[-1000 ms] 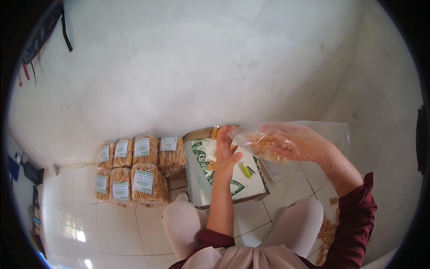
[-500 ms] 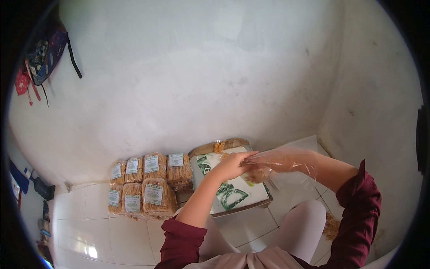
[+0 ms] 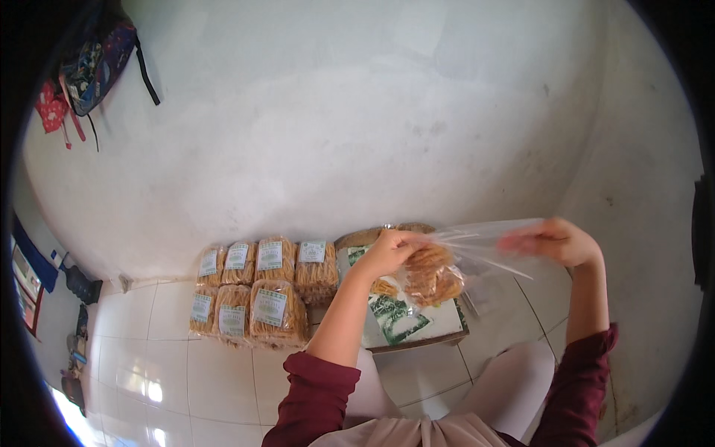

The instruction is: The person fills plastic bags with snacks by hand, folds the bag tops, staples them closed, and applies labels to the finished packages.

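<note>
A clear plastic bag (image 3: 484, 237) with brown stick-shaped snacks (image 3: 432, 277) bunched at its bottom hangs over a low board-topped stand. My left hand (image 3: 392, 252) is closed on the bag's film, just above the snacks at their left. Out to the right, my right hand (image 3: 560, 242) is closed at the bag's loose end, which stretches between both hands. Its fingertips are blurred and partly behind the film. Under the bag, a white and green printed sheet (image 3: 438, 325) covers the stand, with a few loose snack sticks (image 3: 383, 287) on it.
Left of the stand, several filled, labelled snack packs (image 3: 277, 309) stand in two rows on the tiled floor (image 3: 223, 387). A plain wall (image 3: 357, 134) rises close behind. Bags (image 3: 97, 71) hang at the upper left. My knees (image 3: 514, 372) are close to the stand.
My right hand has moved right and up, away from the left hand, drawing the bag's loose end out. The snacks in the bag now show below my left hand.
</note>
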The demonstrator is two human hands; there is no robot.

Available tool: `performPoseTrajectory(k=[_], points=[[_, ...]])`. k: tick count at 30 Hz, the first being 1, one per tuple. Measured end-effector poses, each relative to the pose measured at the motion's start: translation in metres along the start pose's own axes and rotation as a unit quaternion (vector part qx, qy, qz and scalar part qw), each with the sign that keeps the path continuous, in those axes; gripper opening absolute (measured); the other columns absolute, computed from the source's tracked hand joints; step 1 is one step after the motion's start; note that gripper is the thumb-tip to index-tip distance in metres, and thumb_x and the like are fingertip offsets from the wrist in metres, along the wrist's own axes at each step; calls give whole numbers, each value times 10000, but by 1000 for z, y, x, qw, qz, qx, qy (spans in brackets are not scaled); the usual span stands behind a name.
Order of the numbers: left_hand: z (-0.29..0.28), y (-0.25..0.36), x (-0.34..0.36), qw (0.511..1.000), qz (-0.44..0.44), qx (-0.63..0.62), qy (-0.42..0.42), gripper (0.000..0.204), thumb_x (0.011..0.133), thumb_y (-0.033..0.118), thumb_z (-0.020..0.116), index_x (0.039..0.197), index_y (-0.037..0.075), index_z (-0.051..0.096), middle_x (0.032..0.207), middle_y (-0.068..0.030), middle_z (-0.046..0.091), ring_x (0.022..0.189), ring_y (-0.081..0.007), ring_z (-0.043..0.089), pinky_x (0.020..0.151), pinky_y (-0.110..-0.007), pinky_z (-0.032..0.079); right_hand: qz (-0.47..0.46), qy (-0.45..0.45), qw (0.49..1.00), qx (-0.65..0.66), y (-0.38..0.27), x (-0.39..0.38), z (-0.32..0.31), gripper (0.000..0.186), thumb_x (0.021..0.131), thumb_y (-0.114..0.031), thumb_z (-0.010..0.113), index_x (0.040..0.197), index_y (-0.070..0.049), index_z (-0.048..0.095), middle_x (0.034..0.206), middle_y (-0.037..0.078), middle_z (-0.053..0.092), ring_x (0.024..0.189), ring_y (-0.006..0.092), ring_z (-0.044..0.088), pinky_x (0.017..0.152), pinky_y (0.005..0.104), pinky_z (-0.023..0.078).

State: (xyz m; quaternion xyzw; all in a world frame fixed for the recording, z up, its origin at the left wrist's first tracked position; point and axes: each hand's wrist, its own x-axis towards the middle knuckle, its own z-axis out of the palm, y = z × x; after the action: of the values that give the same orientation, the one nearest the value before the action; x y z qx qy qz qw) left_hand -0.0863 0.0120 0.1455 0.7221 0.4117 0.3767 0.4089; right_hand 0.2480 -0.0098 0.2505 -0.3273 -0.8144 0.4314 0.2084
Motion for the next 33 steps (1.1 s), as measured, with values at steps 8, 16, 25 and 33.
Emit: performPoseTrajectory(k=[8, 16, 25, 33], points=[[-7, -27, 15, 918, 20, -285, 274, 297, 911, 220, 548, 1096, -7, 594, 1020, -55, 624, 937, -107, 556, 828, -242, 426, -6, 272, 946, 179, 70, 51, 97, 748, 767, -282, 697, 1360, -72, 293, 1320, 161, 413, 1196, 264, 429, 926, 427, 406], [41, 5, 18, 927, 40, -328, 179, 354, 888, 186, 582, 1174, -11, 517, 1119, -74, 568, 1023, -135, 524, 880, -264, 415, -47, 329, 873, 358, 66, 93, 134, 598, 760, -93, 719, 1235, 3, 368, 1083, 95, 550, 962, 159, 563, 804, 294, 486], [25, 22, 12, 964, -29, -262, 35, 589, 846, 306, 627, 1296, -2, 403, 1210, -101, 506, 1152, -189, 440, 991, -326, 312, -71, 322, 882, 338, 74, 82, 126, 513, 764, -59, 709, 1189, 3, 430, 1029, 81, 583, 928, 144, 580, 759, 277, 498], [28, 13, 15, 957, 0, -285, 52, 542, 854, 303, 611, 1296, 77, 393, 1197, -89, 496, 1120, -185, 463, 917, -301, 381, -64, 338, 896, 279, 71, 82, 131, 542, 782, -63, 692, 1232, 11, 399, 1090, 91, 565, 974, 147, 569, 813, 278, 481]])
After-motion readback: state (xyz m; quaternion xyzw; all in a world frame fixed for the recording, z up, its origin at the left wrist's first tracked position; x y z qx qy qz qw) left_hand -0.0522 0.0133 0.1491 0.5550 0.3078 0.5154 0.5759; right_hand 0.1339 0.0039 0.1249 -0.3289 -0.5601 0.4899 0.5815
